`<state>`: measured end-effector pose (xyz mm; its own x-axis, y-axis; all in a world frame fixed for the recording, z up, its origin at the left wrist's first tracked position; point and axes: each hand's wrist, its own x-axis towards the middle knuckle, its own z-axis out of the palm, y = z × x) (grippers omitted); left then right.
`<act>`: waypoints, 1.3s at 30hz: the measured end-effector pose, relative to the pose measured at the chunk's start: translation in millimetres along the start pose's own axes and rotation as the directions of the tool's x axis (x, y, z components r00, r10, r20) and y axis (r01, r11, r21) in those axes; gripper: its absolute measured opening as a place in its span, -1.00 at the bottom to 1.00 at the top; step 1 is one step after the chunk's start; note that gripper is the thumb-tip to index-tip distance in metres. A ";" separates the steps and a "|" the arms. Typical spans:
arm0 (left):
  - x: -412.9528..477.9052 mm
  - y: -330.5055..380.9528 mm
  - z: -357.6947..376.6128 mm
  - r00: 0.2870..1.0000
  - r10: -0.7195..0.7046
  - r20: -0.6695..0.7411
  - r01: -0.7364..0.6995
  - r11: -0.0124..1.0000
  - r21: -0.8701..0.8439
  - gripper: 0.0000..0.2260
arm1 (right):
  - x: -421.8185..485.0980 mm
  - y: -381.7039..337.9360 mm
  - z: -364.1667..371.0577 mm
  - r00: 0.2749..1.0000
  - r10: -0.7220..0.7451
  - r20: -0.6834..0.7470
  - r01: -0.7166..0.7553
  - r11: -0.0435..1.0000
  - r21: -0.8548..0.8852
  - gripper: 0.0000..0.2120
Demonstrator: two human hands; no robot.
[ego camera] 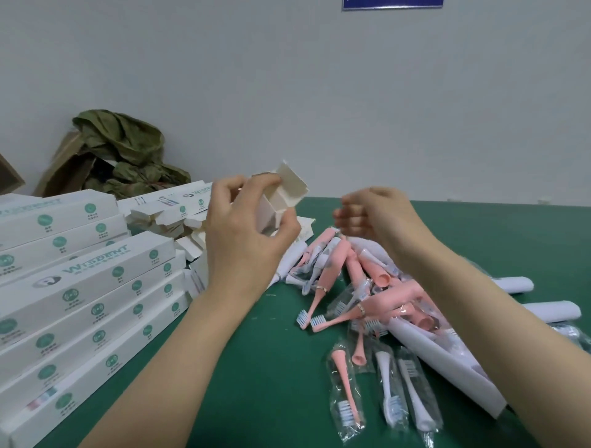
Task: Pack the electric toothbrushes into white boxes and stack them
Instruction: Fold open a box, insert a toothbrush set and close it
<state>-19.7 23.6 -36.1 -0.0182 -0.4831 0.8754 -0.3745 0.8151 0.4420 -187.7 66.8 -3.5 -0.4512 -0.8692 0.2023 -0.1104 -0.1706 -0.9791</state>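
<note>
Green desk (256,383), toothbrushes (351,287) heaped right of stacked boxes (80,287). Above, the left hand (246,230) pinches an open box (281,195) — probably light and flimsy, best held by its side walls; the right hand (374,214) is curled, empty.

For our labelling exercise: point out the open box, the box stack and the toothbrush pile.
Open box (292,185): head view, inside of its raised flap.
Box stack (96,275): head view, a box's printed face.
Toothbrush pile (353,262): head view, a pink handle.

Green table top (224,399) ran back to a plain pale wall (351,96). At the table's far left corner, a crumpled olive-green cloth (128,150) was heaped on some brown cardboard (64,169). A blue sign (392,3) hung high above the table's back edge.
</note>
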 end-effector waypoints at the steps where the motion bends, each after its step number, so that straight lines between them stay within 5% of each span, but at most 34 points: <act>1: 1.8 -1.5 -1.1 0.999 -0.043 -0.023 0.042 0.999 -0.033 -0.64 | 7.3 4.0 0.6 0.999 0.031 -0.033 -0.038 0.968 -0.247 -0.84; 4: 2.7 -3.3 -2.5 0.997 -0.075 -0.017 0.075 0.997 -0.016 -0.65 | 22.8 21.1 7.9 0.973 0.232 0.004 -0.143 0.612 -0.778 -0.74; 8: -1.3 -4.4 -0.5 0.994 -0.088 0.058 0.084 0.994 0.067 -0.70 | 38.4 46.8 20.9 0.954 0.296 -0.046 -0.136 0.291 -0.947 -0.72; 12: -6.0 -4.1 6.5 0.991 -0.048 0.124 0.037 0.995 0.093 -0.71 | 38.6 63.5 34.9 0.963 0.262 -0.070 -0.156 0.324 -0.933 -0.80; 14: -7.2 -5.8 8.7 0.990 -0.025 0.137 0.007 0.992 0.126 -0.70 | 39.6 61.9 38.6 0.961 0.268 -0.068 -0.187 0.449 -0.873 -0.89; 18: -8.7 -10.9 9.2 0.985 -0.054 0.164 0.036 0.993 0.109 -0.69 | 36.3 40.1 24.2 0.972 0.206 -0.110 -0.234 0.842 -0.486 -0.88; 21: -15.1 -10.2 13.1 0.986 -0.028 0.162 -0.001 0.985 0.175 -0.69 | 28.0 15.9 2.5 0.986 0.095 -0.138 -0.104 0.993 -0.061 -0.91; 24: -17.4 -8.5 16.3 0.981 -0.029 0.190 -0.017 0.972 0.234 -0.63 | 16.7 -7.1 -21.0 0.966 -0.064 -0.249 0.120 0.968 0.218 -0.93; 30: -15.6 -1.1 28.5 0.962 -0.084 0.261 -0.011 0.939 0.343 -0.59 | -3.0 -32.3 -50.9 0.891 -0.206 -0.405 0.388 0.809 0.441 -0.92; 39: -18.2 2.2 25.2 0.967 -0.061 0.247 -0.021 0.948 0.319 -0.58 | -13.4 -11.6 -15.0 0.923 -0.284 -0.260 0.336 0.924 0.181 -0.78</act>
<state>-43.5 26.1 -56.0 -0.2233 -0.5960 0.7713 -0.6499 0.6808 0.3379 -193.6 87.5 5.4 -0.6150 -0.6331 0.4701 -0.0929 -0.5338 -0.8405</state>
